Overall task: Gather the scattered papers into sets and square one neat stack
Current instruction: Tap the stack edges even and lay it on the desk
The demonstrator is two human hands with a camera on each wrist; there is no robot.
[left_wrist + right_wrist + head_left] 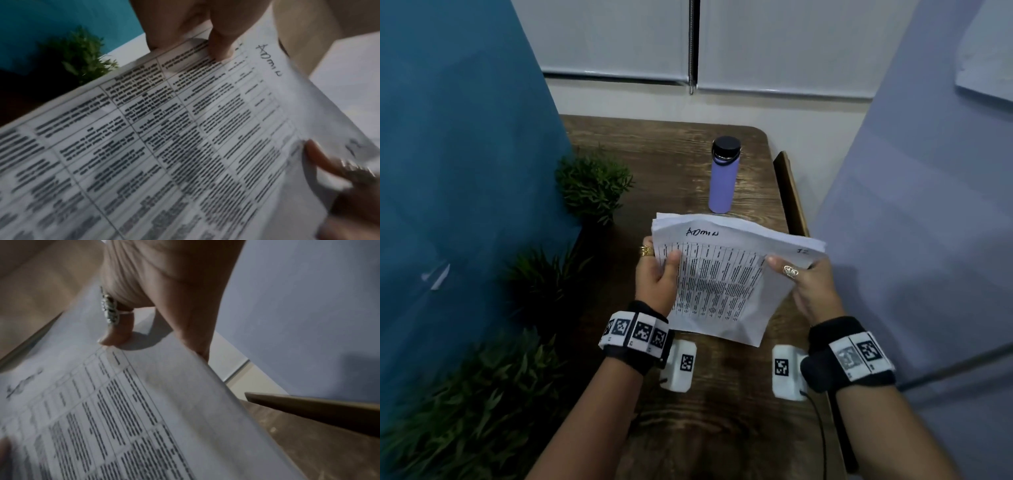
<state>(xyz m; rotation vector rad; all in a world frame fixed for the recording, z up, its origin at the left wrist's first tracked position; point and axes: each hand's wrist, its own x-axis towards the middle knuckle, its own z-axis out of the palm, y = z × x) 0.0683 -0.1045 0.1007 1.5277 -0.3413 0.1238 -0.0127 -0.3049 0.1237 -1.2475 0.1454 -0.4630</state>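
**Head view: both hands on the paper stack above the desk**

Head view puts the stack of papers [726,274] between your two hands, lifted over the wooden desk [671,161] and tilted so the printed table faces you. Your left hand [657,277] pinches the left edge, thumb on top of the sheet and fingers behind. Your right hand [811,291] holds the right edge the same way, its ringed thumb [119,331] pressing on the top page (the left wrist view is blurred, but your left thumb [221,43] on the page is plain enough). "ADMIN" is handwritten near the top edge, and the far edges of the sheets fan slightly, not flush. Just beyond the stack a purple bottle [723,174] with a black cap stands upright on the desk. Green plants [592,185] line the left side against a blue wall.
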